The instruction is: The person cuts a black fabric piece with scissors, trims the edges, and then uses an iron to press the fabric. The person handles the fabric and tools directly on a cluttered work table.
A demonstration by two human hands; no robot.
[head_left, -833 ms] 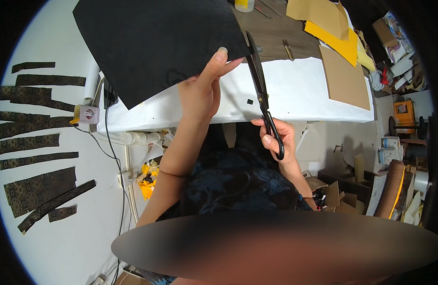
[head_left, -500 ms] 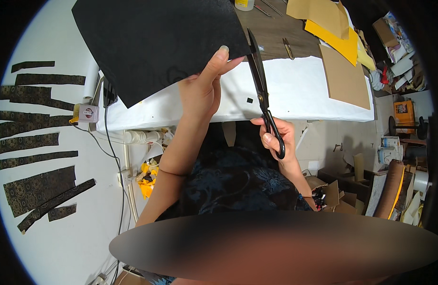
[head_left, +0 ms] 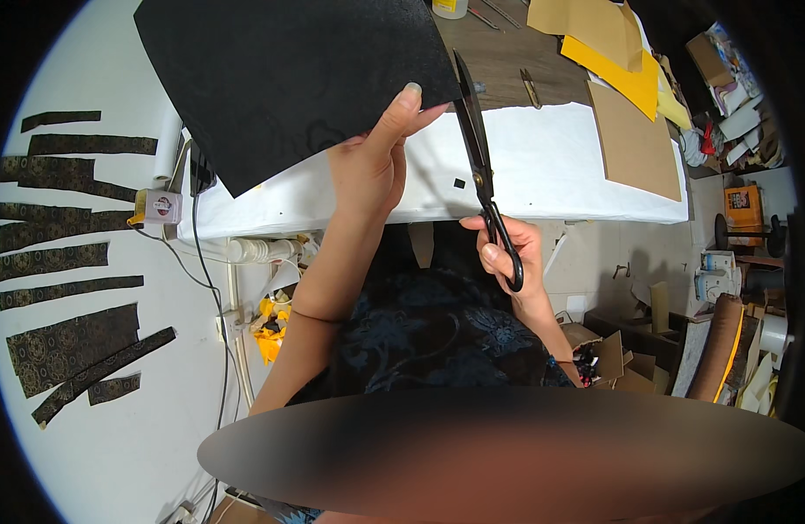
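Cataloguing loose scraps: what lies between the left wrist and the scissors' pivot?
The head view shows a small black square on the white covering between the left wrist and scissors' pivot.

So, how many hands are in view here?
2: the left hand, partly behind the black sheet it grips, and the right hand, holding the scissors; no others show.

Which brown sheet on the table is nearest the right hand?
The lower brown sheet, on the white cover; the upper one lies farther, overlapping the yellow sheet.
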